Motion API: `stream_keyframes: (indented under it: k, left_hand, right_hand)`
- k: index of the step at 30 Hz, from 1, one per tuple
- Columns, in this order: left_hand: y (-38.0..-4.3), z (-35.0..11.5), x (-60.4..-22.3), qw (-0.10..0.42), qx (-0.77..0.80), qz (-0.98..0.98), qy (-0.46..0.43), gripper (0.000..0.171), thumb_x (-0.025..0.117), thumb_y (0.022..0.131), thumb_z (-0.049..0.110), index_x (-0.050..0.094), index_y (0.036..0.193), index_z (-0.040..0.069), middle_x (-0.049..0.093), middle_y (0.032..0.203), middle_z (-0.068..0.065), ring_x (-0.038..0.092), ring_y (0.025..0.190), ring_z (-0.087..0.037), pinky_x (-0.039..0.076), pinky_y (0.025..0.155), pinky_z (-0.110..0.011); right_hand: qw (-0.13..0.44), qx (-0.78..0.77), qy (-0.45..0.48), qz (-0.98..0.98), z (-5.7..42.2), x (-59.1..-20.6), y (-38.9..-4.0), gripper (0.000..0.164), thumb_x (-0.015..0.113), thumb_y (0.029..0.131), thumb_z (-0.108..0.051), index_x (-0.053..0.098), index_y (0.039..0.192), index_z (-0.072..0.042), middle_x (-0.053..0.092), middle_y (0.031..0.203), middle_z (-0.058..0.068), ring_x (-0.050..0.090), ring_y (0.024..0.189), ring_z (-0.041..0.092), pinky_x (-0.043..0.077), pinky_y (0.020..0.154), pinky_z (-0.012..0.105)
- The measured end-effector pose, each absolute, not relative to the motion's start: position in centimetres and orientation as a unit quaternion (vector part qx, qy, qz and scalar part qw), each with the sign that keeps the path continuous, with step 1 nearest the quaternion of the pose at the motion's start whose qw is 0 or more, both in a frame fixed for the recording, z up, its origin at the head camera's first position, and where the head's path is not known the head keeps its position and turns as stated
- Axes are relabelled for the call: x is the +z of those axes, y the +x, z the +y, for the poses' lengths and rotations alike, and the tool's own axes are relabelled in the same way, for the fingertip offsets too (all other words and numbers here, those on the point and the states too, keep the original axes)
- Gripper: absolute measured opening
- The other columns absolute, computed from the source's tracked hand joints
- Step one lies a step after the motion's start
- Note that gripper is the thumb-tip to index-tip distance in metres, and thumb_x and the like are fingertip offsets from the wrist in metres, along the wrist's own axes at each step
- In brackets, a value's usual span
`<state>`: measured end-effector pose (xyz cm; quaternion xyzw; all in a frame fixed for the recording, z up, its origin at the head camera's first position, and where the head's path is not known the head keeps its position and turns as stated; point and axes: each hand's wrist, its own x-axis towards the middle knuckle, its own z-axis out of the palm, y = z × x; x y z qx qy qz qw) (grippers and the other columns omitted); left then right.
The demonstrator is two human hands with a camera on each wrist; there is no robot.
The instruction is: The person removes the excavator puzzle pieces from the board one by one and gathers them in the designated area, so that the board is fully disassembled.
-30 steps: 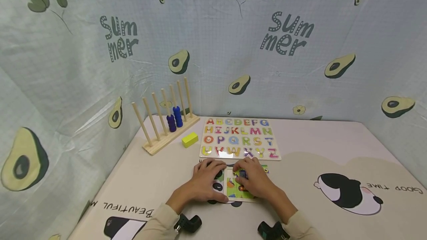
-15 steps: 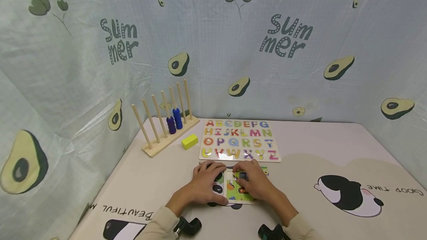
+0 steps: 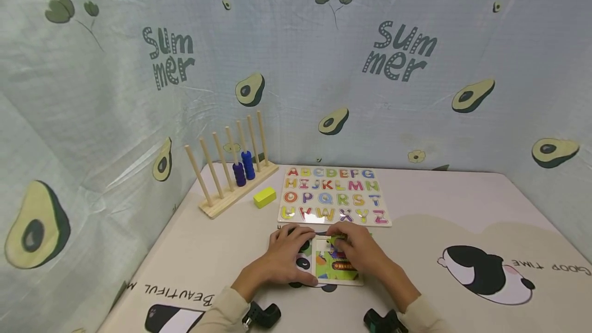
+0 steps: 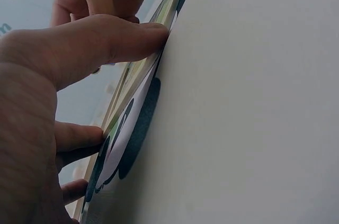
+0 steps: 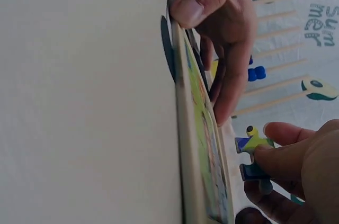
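Observation:
A small wooden-framed jigsaw puzzle (image 3: 336,270) lies on the table in front of me, showing an orange tracked digger on green. My left hand (image 3: 285,256) grips its left side, thumb on the near corner and fingers at the far one, as the left wrist view also shows. Between thumb and fingers my right hand (image 3: 363,251) pinches a loose jigsaw piece (image 5: 255,143), green, blue and yellow with knobbed edges. In the right wrist view this piece is held up off the puzzle frame (image 5: 186,128). A bare pale patch shows in the puzzle's far left part.
Just beyond the puzzle lies an alphabet board (image 3: 333,197) with coloured letters. Left of it are a yellow block (image 3: 264,197) and a wooden rack (image 3: 238,191) of upright pegs, two carrying blue and purple beads. A printed curtain (image 3: 287,66) hangs behind the table.
My right hand has shifted slightly right, with the pinched jigsaw piece turning in its fingers. More of the digger picture now shows beneath it. My left hand keeps its hold on the frame.

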<state>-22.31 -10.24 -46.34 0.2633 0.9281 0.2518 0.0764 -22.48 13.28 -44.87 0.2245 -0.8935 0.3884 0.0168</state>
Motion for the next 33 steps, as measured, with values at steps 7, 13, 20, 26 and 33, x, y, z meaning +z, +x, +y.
stream_keyframes:
  k: [7,13,20,26,33]
  left_hand:
    - [-22.3,-10.4,-46.3,0.072,0.253,0.927,0.268,0.096,0.081,0.068,0.062,0.051,0.148,0.019,0.043,0.153,0.005,0.024,0.145,-0.03,0.02,0.113,-0.061]
    - [-22.2,-10.4,-46.2,0.071,0.251,0.927,0.269,0.095,0.081,0.069,0.06,0.051,0.149,0.019,0.044,0.153,0.005,0.024,0.145,-0.03,0.019,0.114,-0.061]
    - [-22.3,-10.2,-46.2,0.075,0.241,0.929,0.271,0.095,0.081,0.069,0.061,0.05,0.149,0.02,0.043,0.154,0.005,0.024,0.145,-0.03,0.019,0.115,-0.061]
    - [-22.5,-10.1,-46.2,0.078,0.243,0.928,0.272,0.095,0.081,0.069,0.06,0.05,0.149,0.02,0.043,0.153,0.005,0.024,0.145,-0.029,0.02,0.114,-0.061]
    - [-22.4,-10.3,-46.1,0.075,0.241,0.929,0.269,0.096,0.081,0.068,0.06,0.05,0.149,0.019,0.043,0.153,0.005,0.024,0.145,-0.029,0.021,0.113,-0.06]
  right_hand:
    - [0.005,0.375,0.183,-0.909,14.2,-43.7,-23.0,0.022,0.072,0.093,-0.008,0.068,0.114,-0.012,0.06,0.084,-0.006,0.055,0.078,0.013,0.05,0.071,0.024]
    - [0.012,0.392,0.139,-0.909,16.2,-43.2,-23.2,0.014,0.076,0.09,-0.009,0.072,0.103,-0.012,0.063,0.083,-0.003,0.058,0.077,0.015,0.053,0.066,0.024]
    - [0.015,0.41,0.132,-0.902,19.9,-43.2,-23.2,0.011,0.075,0.091,-0.01,0.072,0.102,-0.006,0.065,0.083,0.001,0.058,0.07,0.017,0.05,0.055,0.025]
    - [-0.001,0.415,0.123,-0.902,22.5,-43.5,-23.4,0.015,0.074,0.092,-0.009,0.07,0.106,-0.004,0.065,0.086,0.004,0.058,0.069,0.017,0.049,0.053,0.026]
    - [-0.018,0.42,0.116,-0.9,23.9,-44.2,-24.0,0.01,0.071,0.093,-0.004,0.069,0.102,-0.003,0.061,0.081,0.005,0.059,0.065,0.017,0.049,0.054,0.025]
